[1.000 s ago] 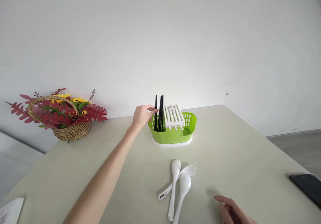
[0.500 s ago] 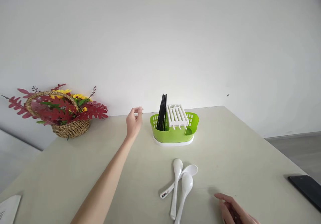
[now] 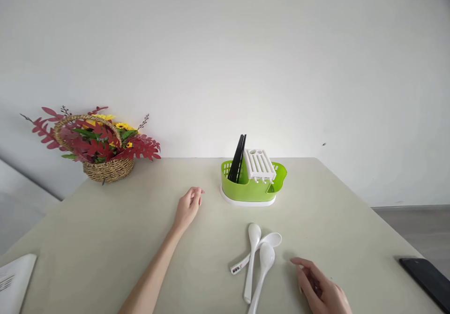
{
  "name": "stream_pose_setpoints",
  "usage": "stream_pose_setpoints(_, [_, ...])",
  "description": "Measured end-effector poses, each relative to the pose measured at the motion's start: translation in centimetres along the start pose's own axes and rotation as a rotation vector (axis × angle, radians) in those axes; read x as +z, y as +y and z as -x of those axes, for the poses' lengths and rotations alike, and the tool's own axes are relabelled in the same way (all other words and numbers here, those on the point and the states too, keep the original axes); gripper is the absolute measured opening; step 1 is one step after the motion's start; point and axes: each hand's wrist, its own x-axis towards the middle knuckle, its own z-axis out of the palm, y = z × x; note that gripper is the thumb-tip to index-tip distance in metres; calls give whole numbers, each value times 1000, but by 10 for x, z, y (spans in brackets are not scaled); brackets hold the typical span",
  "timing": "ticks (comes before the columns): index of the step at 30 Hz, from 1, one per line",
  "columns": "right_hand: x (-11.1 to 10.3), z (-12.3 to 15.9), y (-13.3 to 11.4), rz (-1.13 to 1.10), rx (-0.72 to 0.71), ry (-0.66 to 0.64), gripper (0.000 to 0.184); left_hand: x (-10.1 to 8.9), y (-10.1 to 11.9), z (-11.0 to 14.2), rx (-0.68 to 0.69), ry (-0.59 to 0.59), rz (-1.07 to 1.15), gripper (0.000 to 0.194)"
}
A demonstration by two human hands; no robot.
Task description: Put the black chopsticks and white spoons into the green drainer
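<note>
My left hand is over the table, left of the green cutlery holder, with its fingers curled together and nothing visible in them. Beside the spoons, at the lower right, my right hand is loosely bent, its index finger and thumb apart, holding nothing. Black chopsticks lean to the right in the left part of the green cutlery holder. A white slotted rack with hooks bridges the holder's middle. In front lie three white spoons, overlapping one another.
A wicker basket of red and yellow artificial flowers stands at the back left, against the wall. A black phone lies by the table's right edge. A white object with dark lines is at the lower left.
My left hand has let go of the chopsticks and drawn back toward me, left of the holder. The chopsticks now lean right, bunched together. My right hand has barely moved; the view has shifted slightly.
</note>
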Motion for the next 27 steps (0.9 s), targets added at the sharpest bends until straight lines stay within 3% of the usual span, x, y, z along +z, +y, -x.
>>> stream_pose_setpoints(6, [11,-9,-28,-6,-16,-52,46,5,0,4,75,-44,-141,44])
stream_pose_setpoints(15, [21,10,-54,-142,93,-26,45,13,-2,19,174,-130,-404,41])
stream_pose_setpoints(21, [32,34,-75,-491,250,-193,56,14,-2,22,226,-136,-468,37])
stream_pose_setpoints(27, [31,45,-81,-707,386,-209,59,14,-2,23,237,-138,-483,37])
